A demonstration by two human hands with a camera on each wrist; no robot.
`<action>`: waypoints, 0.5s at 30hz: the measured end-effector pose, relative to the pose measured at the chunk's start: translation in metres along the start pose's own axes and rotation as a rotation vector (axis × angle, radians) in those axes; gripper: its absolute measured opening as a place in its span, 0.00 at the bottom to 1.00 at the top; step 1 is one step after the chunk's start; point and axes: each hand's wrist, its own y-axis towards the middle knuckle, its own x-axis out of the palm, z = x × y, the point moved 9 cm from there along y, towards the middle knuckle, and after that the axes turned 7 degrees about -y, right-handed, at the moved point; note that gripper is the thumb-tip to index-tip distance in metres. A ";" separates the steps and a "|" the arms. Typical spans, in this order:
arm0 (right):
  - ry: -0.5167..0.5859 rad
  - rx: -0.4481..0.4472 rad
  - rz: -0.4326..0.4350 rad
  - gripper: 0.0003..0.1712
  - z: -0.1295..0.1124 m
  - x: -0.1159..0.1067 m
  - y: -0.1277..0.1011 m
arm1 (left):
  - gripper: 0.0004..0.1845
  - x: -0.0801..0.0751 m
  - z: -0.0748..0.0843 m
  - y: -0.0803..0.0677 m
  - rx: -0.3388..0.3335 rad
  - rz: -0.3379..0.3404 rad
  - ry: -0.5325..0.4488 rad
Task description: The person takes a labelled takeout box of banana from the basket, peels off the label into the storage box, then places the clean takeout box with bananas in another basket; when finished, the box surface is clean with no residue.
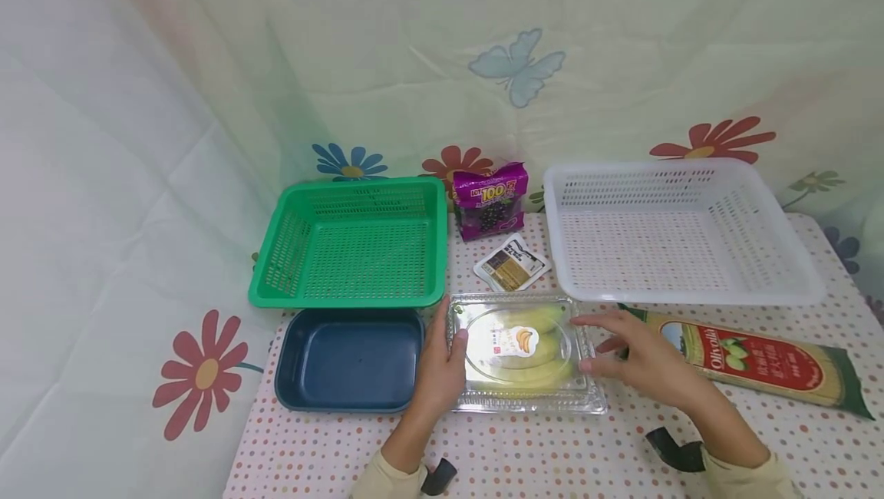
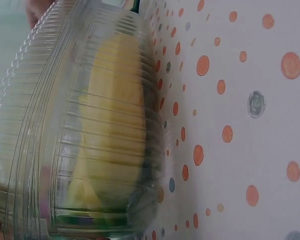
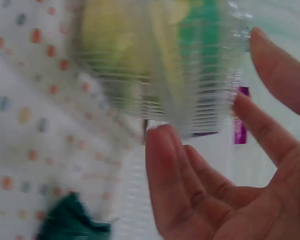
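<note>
A clear plastic clamshell box of bananas [image 1: 514,365] lies on the spotted tablecloth in the head view, with a banana-picture label on its lid. Along its left edge my left hand [image 1: 438,376] holds it, thumb over the lid rim and fingers down the side. The left wrist view shows the ribbed box wall with yellow fruit [image 2: 115,115] behind it; most of that hand is out of frame there. My right hand [image 1: 645,353] is at the right edge, its fingers spread and fingertips right at the rim. In the right wrist view these fingers [image 3: 165,165] are apart around the box corner.
Left of the box stand a green basket [image 1: 445,253] and a dark blue tray [image 1: 348,399]. Behind it are a purple candy bag [image 1: 492,203] and a small snack packet [image 1: 512,262]. A white basket [image 1: 691,295] stands back right, a spaghetti packet [image 1: 766,361] in front of it.
</note>
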 end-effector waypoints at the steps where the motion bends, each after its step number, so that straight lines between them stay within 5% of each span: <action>1: -0.056 -0.031 0.031 0.35 -0.008 -0.006 0.001 | 0.34 0.000 0.000 0.000 0.001 -0.002 -0.002; 7: -0.236 -0.135 0.113 0.24 -0.048 -0.023 0.015 | 0.34 0.000 0.000 0.000 0.005 -0.007 -0.001; 15: -0.215 -0.184 -0.086 0.21 -0.073 -0.007 0.058 | 0.34 -0.001 0.000 0.000 0.011 -0.007 -0.009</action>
